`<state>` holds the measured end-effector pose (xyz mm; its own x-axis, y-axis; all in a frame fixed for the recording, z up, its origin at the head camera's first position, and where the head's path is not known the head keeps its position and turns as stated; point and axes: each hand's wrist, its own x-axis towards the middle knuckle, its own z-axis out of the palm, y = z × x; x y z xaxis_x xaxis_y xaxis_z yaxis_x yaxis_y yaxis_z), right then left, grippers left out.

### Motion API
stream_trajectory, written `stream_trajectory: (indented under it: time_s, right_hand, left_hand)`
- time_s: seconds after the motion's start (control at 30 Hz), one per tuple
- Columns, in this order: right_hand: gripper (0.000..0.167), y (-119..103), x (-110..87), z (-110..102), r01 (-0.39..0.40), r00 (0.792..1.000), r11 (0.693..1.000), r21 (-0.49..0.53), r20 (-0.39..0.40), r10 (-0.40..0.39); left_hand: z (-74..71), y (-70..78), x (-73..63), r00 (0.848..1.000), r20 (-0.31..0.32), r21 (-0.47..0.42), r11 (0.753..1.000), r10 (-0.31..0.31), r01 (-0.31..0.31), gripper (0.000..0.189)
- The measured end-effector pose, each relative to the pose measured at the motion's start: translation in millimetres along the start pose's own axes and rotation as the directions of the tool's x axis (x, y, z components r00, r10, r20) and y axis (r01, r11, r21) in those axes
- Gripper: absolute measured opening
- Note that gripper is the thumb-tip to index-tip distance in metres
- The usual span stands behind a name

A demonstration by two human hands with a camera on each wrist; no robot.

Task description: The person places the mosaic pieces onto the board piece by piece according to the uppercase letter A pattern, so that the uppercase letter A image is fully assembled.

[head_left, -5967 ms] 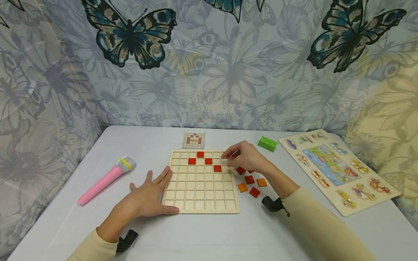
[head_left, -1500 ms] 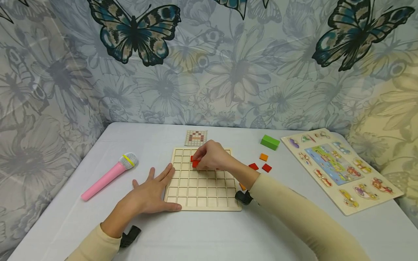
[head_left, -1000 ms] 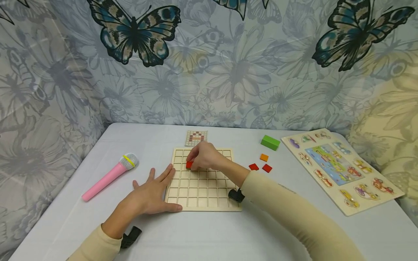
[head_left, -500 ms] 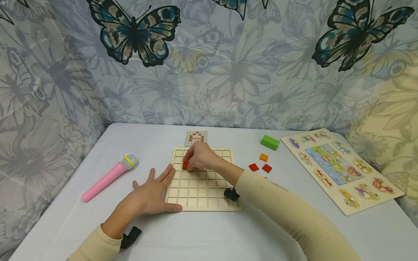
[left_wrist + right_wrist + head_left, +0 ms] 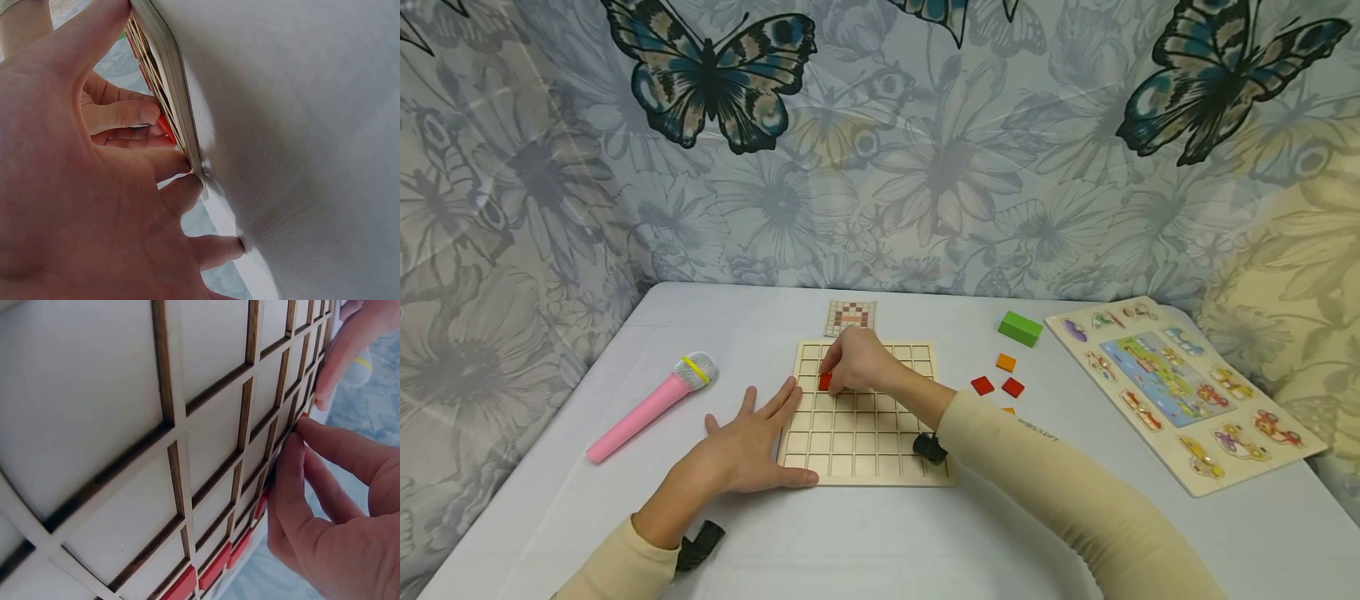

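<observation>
A pale wooden grid board [image 5: 867, 446] lies flat in the middle of the table. My right hand [image 5: 861, 360] reaches over its upper left part and pinches a small red square tile [image 5: 825, 382] between thumb and fingers, at a cell near the left edge. In the right wrist view, other red tiles [image 5: 215, 567] sit in cells along the board's far side; from the head, my right hand covers them. My left hand [image 5: 737, 450] rests along the board's left edge, fingers spread, thumb at the bottom corner. The left wrist view shows its fingertips touching that edge.
A small pattern card [image 5: 851, 317] lies behind the board. To the right are loose red tiles [image 5: 982, 385], an orange tile [image 5: 1006, 362], a green block [image 5: 1020, 328] and a picture puzzle board [image 5: 1180, 392]. A pink toy microphone [image 5: 651, 408] lies on the left.
My right hand has gone from the board's right side to its upper left, sliding a red tile leftward and down to a cell. Fewer loose tiles show at the right. The left hand stays put.
</observation>
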<state>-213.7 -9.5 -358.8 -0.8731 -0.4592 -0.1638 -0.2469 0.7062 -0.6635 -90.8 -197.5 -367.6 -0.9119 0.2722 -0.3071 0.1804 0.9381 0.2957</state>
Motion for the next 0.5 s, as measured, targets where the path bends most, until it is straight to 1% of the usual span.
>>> stream_trajectory:
  time_s: [0.27, 0.5]
  right_hand:
    - [0.023, -0.9, 1.5, 1.9, -0.004, 1.000, 0.999, -0.050, -0.007, 0.004]
    - [0.024, -2.0, 1.7, 3.0, 0.022, 1.000, 0.997, -0.075, -0.007, -0.023]
  left_hand:
    - [0.9, -1.0, -0.2, 1.000, -0.004, 0.001, 1.000, 0.005, -0.005, 0.124]
    - [0.5, -1.0, 0.1, 1.000, -0.009, 0.004, 1.000, 0.007, -0.007, 0.124]
